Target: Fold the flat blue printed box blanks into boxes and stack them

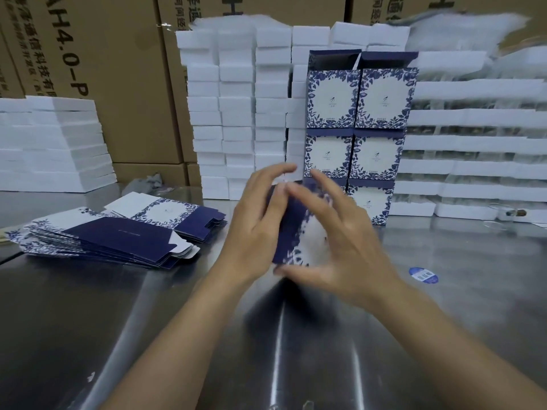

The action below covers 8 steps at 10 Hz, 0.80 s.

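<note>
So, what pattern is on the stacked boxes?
The boxes show blue leaves around a white centre; head view.

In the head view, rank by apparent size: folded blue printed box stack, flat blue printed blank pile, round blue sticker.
Folded blue printed box stack and flat blue printed blank pile: alike, pile nearer, unranked.
Smallest: round blue sticker.
</note>
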{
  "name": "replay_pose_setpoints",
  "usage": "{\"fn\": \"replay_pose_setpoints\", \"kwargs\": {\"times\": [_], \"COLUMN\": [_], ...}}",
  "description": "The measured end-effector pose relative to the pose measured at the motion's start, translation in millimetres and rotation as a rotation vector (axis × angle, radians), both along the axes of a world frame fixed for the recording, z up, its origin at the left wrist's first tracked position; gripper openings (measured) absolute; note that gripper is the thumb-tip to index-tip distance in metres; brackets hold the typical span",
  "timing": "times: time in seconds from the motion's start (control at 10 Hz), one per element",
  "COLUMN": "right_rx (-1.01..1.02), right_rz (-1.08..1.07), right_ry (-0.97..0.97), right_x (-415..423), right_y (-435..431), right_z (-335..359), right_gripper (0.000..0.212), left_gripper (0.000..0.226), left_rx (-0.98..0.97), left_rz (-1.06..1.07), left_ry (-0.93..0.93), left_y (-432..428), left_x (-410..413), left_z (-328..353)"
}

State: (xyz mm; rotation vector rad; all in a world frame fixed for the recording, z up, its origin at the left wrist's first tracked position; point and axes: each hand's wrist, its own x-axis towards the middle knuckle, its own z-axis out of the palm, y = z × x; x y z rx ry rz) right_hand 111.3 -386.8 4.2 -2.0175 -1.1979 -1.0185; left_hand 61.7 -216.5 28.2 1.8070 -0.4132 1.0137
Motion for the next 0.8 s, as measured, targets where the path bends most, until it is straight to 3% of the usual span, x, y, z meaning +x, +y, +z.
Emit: {"fn": "replay_pose_setpoints", "kwargs": {"times": [0.1,0.2,0.3,0.4,0.5,0.6,0.8], "right_rx": [0.267,0.266,0.268,0.284,0.280,0.233,0.159], "right_rz": [-0.310,-0.390,-0.364,-0.322,-0.326,-0.478,-0.539], "right_ry": [0.207,0.390,0.478,0.493,0.524,0.463,0.558], "right_x": [11,30,45,53,59,63,73], "right_y": [-4,-15,-25,-31,-36,-38,-50], "right_z": [-3,-16,-29,-39,-45,-46,-41], "right_gripper": [0.110,0.112,0.108,0.101,0.085,0.073,0.091], "left_gripper": [0.030,0.034,0.061,0.065,0.066,0.068,0.074], "left_rx": [0.027,0.106,0.041,-0.021,-0.015,-0.048,-0.041], "left_rz": [0.099,0.211,0.069,-0.031,-0.004,-0.035,-0.111], "left_ry": [-0.028,0.113,0.403,0.490,0.512,0.556,0.575], "left_y": [-4,-12,-19,-20,-20,-24,-40], "left_x": [8,23,37,55,71,87,123], "left_z": [-3,-28,-49,-61,-67,-68,-67]}}
